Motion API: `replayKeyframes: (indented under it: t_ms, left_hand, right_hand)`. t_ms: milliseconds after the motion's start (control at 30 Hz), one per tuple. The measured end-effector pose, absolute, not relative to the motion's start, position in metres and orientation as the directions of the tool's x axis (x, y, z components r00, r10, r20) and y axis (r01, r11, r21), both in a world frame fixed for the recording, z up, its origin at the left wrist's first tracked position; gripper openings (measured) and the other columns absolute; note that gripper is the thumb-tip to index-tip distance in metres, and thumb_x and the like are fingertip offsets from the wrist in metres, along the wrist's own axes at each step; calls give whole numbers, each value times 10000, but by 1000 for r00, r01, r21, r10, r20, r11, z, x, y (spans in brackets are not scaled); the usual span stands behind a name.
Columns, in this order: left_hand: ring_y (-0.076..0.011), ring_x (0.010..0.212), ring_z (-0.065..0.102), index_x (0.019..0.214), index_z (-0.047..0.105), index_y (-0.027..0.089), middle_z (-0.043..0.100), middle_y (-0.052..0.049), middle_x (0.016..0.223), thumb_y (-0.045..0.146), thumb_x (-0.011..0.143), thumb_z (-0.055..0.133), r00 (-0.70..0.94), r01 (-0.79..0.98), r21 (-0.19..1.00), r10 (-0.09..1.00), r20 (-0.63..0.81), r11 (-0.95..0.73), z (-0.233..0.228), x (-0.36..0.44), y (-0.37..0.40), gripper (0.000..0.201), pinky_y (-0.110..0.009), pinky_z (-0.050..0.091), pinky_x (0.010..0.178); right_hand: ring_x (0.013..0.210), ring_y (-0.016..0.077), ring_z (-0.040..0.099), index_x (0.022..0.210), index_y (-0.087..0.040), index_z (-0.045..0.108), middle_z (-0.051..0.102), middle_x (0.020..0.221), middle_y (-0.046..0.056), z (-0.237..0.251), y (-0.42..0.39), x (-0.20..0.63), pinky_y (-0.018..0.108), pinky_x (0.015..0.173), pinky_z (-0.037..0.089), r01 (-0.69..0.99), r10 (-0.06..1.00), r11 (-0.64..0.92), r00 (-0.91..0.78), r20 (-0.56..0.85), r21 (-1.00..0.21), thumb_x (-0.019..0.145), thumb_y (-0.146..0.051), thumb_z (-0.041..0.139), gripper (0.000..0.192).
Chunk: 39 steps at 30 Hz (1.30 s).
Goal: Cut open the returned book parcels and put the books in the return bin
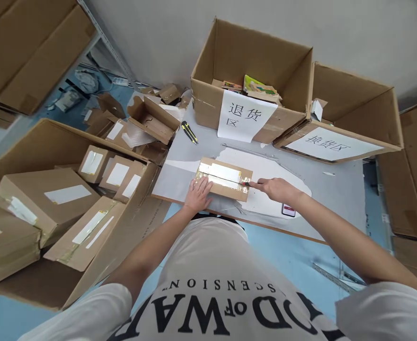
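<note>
A small flat cardboard parcel (226, 179) sealed with clear tape and bearing a white label lies on the grey table (336, 189). My left hand (197, 195) rests flat on its near left corner, fingers spread. My right hand (275, 188) is closed around a small tool with a red and black tip (251, 183), which touches the parcel's right end at the tape seam.
Two big open cartons with paper signs (245, 116) (332, 146) stand at the table's back. A yellow-black utility knife (189, 132) lies at the back left. A phone (288, 210) sits near my right wrist. Several taped parcels fill a large carton (69, 199) at left.
</note>
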<state>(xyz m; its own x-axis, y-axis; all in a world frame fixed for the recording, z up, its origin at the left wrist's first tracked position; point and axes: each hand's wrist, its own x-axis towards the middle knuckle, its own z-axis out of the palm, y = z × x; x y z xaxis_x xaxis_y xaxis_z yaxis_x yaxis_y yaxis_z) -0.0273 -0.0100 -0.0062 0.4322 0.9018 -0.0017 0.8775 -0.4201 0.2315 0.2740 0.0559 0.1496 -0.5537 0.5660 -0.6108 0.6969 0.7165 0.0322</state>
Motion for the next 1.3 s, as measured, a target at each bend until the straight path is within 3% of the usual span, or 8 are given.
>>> replayKeyframes:
  t_ms: [500,600,700,800,900,1067,1167,1300]
  left_hand:
    - [-321,1382,248,1413,343,129,336,-185,1465,420,811,498,430,887,199,902,-28,-416,-1,-28,-11,686,-524,80,1119]
    - [-327,1377,255,1407,348,121,339,-194,1461,430,807,500,435,887,193,899,-41,-420,5,-27,-9,692,-532,92,1113]
    - [-327,1367,273,1379,384,117,360,-201,1445,460,816,488,430,888,191,902,-27,-418,11,-26,-7,668,-527,107,1108]
    - [-335,1356,284,1340,422,126,383,-212,1420,521,804,493,401,899,194,916,-3,-393,18,-20,-6,670,-527,127,1098]
    - [-358,1335,304,1305,449,122,408,-232,1386,615,754,518,358,915,193,934,12,-354,25,-13,-3,743,-545,139,1080]
    - [-378,1367,229,1353,395,99,306,-246,1453,700,675,544,397,904,161,918,24,-395,34,-1,14,918,-568,81,1085]
    - [-393,1385,170,1397,337,99,204,-231,1503,728,644,550,437,891,138,899,3,-433,37,2,26,1004,-596,51,1078]
    - [-417,1389,126,1420,302,98,178,-232,1511,761,616,544,431,897,127,902,-38,-423,37,3,34,1070,-640,31,1055]
  right_hand:
    - [701,129,603,1442,-391,224,564,1259,38,126,3,347,228,498,320,845,742,535,-477,-470,-14,687,59,382,893]
    - [700,134,603,1430,-368,278,603,1165,50,119,-15,365,232,523,377,888,784,449,-447,-431,-105,754,-7,395,775]
    - [728,159,607,1419,-281,338,632,1005,71,98,-35,371,270,596,455,913,888,216,-331,-319,-346,877,-164,359,555]
    - [589,153,565,1431,-168,320,615,772,45,67,-52,354,295,548,473,703,963,-146,-61,-264,-696,924,-379,336,550]
    - [434,121,461,1443,-124,286,546,580,-25,40,-60,323,279,448,432,333,932,-361,100,-348,-871,867,-539,417,722]
    - [381,100,420,1437,-137,308,547,511,-41,23,-60,289,250,397,389,45,892,-439,140,-429,-897,787,-575,539,817]
    - [377,102,427,1444,-157,291,560,517,-40,22,-59,283,247,388,388,-17,890,-437,137,-435,-900,785,-564,551,818]
    - [381,102,436,1437,-167,306,573,537,-33,19,-59,283,248,385,390,-37,893,-433,121,-434,-901,786,-560,558,802]
